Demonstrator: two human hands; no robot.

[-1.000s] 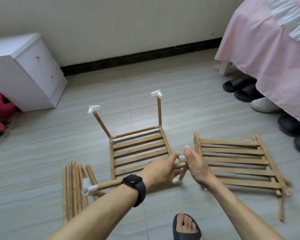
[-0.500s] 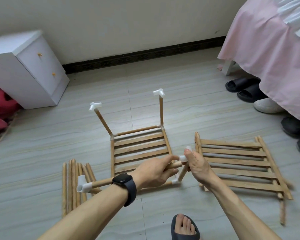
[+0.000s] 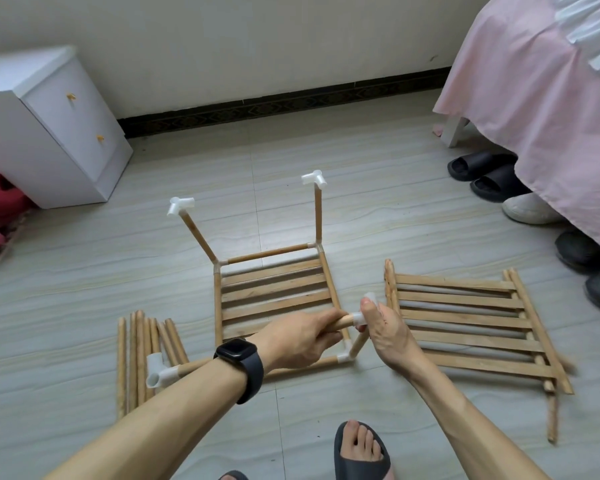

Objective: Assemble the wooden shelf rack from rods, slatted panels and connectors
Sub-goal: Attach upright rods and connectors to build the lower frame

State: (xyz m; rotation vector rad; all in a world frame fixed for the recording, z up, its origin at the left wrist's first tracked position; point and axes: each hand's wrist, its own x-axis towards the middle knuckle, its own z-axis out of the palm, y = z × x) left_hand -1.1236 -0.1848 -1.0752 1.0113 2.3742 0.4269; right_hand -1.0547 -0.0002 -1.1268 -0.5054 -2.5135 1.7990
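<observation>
Two hands keep their hold of half a second ago: the left hand (image 3: 298, 337) wraps the rod (image 3: 340, 322), the right hand (image 3: 387, 332) pinches the white connector (image 3: 358, 318) at its far end. That hand covers the joint, so whether the rod is seated cannot be told, and the left wrist hides the rod's middle. From the pinch the rod slants above the slatted panel (image 3: 274, 287), through the left fist, to a second connector (image 3: 160, 372) by the loose rods (image 3: 136, 355).

Colours I read from the head view:
rods (image 3: 141, 351) tan; connectors (image 3: 181, 206) white; floor (image 3: 378, 216) pale grey, streaked; bed cover (image 3: 534, 109) pink; watch (image 3: 238, 353) black.
</observation>
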